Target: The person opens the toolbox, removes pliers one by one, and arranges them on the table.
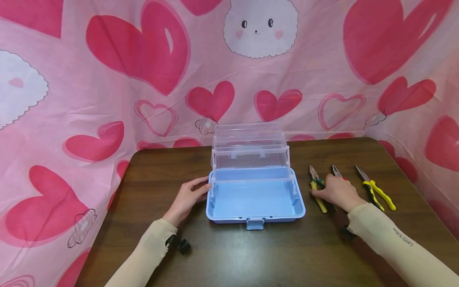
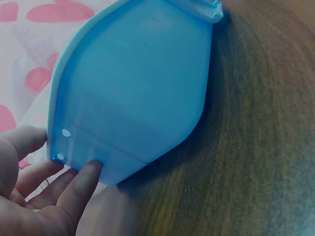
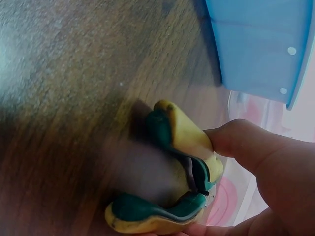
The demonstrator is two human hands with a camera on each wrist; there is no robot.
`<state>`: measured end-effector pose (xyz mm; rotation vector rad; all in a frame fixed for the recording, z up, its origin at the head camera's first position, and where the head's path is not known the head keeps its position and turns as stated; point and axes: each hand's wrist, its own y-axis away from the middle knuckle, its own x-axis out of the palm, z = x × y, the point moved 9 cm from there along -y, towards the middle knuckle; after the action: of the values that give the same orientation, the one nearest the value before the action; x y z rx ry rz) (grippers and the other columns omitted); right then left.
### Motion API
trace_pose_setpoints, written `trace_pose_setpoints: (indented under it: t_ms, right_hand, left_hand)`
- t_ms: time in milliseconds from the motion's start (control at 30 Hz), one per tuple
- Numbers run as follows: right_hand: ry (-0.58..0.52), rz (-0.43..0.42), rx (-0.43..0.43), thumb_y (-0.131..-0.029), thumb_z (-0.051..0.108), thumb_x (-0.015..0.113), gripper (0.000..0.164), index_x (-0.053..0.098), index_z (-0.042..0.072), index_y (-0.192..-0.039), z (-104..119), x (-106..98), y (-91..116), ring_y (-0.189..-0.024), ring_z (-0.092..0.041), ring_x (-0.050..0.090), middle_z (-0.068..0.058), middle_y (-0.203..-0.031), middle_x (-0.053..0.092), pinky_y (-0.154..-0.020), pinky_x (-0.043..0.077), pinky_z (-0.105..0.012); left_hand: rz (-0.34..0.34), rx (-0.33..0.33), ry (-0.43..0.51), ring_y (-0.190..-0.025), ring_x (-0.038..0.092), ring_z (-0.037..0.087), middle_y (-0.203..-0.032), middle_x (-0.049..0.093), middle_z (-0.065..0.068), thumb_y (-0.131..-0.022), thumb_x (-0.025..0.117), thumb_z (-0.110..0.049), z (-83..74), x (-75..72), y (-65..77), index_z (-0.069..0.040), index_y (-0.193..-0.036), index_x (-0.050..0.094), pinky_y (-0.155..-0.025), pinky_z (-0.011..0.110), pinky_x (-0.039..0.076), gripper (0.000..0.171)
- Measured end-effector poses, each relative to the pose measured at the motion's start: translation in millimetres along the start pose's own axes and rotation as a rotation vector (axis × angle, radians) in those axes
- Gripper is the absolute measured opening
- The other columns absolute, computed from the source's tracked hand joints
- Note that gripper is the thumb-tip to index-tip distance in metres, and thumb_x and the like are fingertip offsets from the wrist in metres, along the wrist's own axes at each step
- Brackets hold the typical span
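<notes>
A light blue toolbox (image 1: 255, 199) stands on the table, its clear lid (image 1: 251, 139) raised with clear trays beneath it. My left hand (image 1: 188, 197) holds its left end; in the left wrist view the thumb meets the rim and the fingertips touch the outer wall (image 2: 138, 88). To the right, my right hand (image 1: 338, 192) pinches green-and-yellow combination pliers (image 1: 317, 195). In the right wrist view the thumb presses one handle (image 3: 189, 135), with fingers at the other; the handles are spread apart. Behind that hand lie red-handled pliers (image 1: 335, 170), their handles mostly hidden.
Long-nose pliers (image 1: 374, 191) with yellow-and-black handles lie at the far right of the brown table (image 1: 233, 259). A front latch (image 1: 255, 224) hangs down from the toolbox. Pink cloth with hearts (image 1: 312, 79) surrounds the table at the back and sides.
</notes>
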<state>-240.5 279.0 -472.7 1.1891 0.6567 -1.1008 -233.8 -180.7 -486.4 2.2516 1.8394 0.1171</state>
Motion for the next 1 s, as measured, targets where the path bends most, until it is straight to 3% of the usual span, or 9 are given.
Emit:
trace_pose_setpoints:
  t_ms: [667, 1000]
  right_hand:
    - [0.021, 0.017, -0.022, -0.091, 0.055, 0.074, 0.079, 0.051, -0.017, -0.115, 2.9, -0.5, -1.1, -0.073, -0.031, 0.059, -0.022, -0.088, 0.059, -0.062, 0.058, -0.042]
    - [0.010, -0.032, -0.079, -0.096, 0.052, 0.068, 0.071, 0.055, -0.014, -0.115, 4.3, -2.1, 6.3, -0.070, -0.028, 0.057, -0.016, -0.083, 0.060, -0.058, 0.056, -0.039]
  left_hand:
    - [-0.025, 0.003, -0.005, -0.122, 0.068, 0.028, -0.145, 0.062, 0.015, -0.100, 0.073, -0.026, 0.5, -4.0, 1.8, -0.010, -0.146, 0.061, -0.099, 0.041, 0.057, 0.051]
    - [-0.045, -0.002, -0.011, -0.123, 0.067, 0.030, -0.143, 0.063, 0.015, -0.100, 0.072, -0.027, 3.1, -3.6, 4.1, -0.009, -0.145, 0.062, -0.099, 0.042, 0.057, 0.049]
